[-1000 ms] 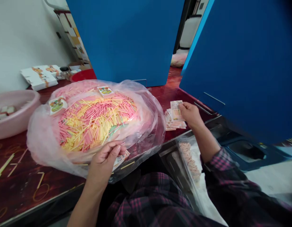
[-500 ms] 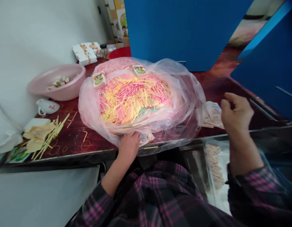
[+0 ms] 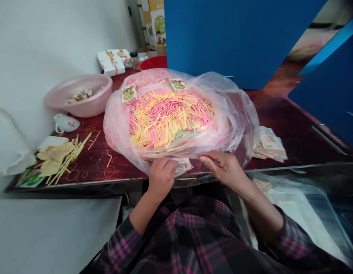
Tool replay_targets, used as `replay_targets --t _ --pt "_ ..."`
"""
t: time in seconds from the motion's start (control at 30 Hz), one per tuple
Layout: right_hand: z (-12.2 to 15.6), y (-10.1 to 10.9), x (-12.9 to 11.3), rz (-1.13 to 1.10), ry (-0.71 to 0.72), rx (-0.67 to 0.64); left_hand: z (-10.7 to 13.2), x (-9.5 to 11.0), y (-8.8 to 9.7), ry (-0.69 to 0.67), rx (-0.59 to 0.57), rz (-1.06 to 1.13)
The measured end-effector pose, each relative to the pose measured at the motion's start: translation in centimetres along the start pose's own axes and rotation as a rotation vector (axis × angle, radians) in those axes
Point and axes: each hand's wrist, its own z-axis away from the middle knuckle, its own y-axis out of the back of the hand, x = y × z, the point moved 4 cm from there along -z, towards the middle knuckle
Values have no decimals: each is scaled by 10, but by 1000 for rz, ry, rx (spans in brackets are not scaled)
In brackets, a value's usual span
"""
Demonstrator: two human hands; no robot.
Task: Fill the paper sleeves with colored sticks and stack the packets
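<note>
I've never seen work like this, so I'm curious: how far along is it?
Done: a clear plastic bag holds a heap of pink and yellow sticks, with two printed cards on top. In hand: the left hand and right hand are at the bag's near edge, by a printed slip. Left: a stack of printed slips on the table.

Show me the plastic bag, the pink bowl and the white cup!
Plastic bag (image 3: 239, 121): head view, right side.
Pink bowl (image 3: 86, 109): head view, front wall.
White cup (image 3: 66, 123): head view, its body.
</note>
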Motion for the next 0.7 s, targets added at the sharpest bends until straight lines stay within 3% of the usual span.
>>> replay_targets --t 0.07,0.2,0.3,0.5,0.7 --pt "-4 -13 -5 -29 -31 -111 -3 12 13 -67 107 -6" --pt "-11 -24 -20 -228 -32 -154 -16 28 29 -62 132 50" --pt "-14 -24 -24 -348 -68 -119 -24 24 34 84 94 271" --pt "-16 -29 -22 -472 -152 -148 -25 2 26 552 -163 899" --pt "-21 -51 -17 -477 -220 -165 -17 -6 27 682 -145 1020"
